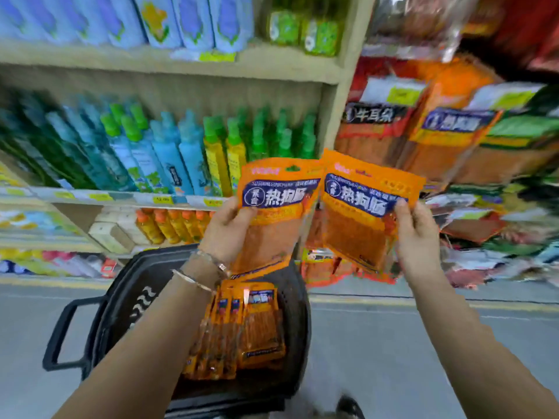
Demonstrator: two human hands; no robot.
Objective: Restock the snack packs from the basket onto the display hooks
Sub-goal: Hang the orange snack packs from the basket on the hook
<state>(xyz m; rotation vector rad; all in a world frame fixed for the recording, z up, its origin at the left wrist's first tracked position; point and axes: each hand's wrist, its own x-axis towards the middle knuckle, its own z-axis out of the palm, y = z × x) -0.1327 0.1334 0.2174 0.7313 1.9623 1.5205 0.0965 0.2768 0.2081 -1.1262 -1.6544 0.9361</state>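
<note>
Nearest the camera, a black basket (115, 316) sits on the grey floor (378, 343) below the two forearms, its handle sticking out to the left. Inside it, a stack of orange snack packs (242, 331) stands on edge, leaning together. Above the basket, the left hand (227, 234), with thin bracelets (202, 269) at the wrist, grips one orange snack pack (279, 207) by its left edge, thumb across the front and fingers curled behind. Just beside it, the right hand (419, 234) pinches a second orange pack (358, 213) by its right edge, thumb on the blue label. The two packs are held upright, face to the camera, and their top corners overlap slightly. Beyond the right hand hang rows of similar orange and red packs (447, 131) on the display, blurred. To the left, behind the raised packs, wooden shelves (272, 65) carry blue, green and yellow bottles (169, 152) with yellow price tags (161, 200) along the edge.
</note>
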